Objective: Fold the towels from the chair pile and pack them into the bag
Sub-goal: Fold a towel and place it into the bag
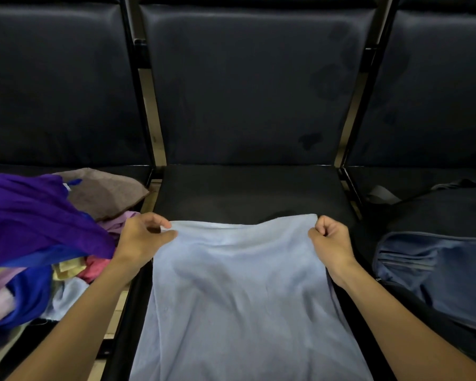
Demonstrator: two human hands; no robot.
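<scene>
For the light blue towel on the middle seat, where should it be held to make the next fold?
Probably at its two far corners, from the outer sides, as now: the left hand pinches the far left corner and the right hand grips the far right one. The light blue towel lies spread along the seat, so that edge can be carried over.

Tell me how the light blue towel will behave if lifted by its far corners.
The light blue towel would likely hang limp: it sags and wrinkles between the left hand and right hand. It probably grips well rather than slipping, given its fuzzy surface. It seems light, since pinches hold it.
</scene>
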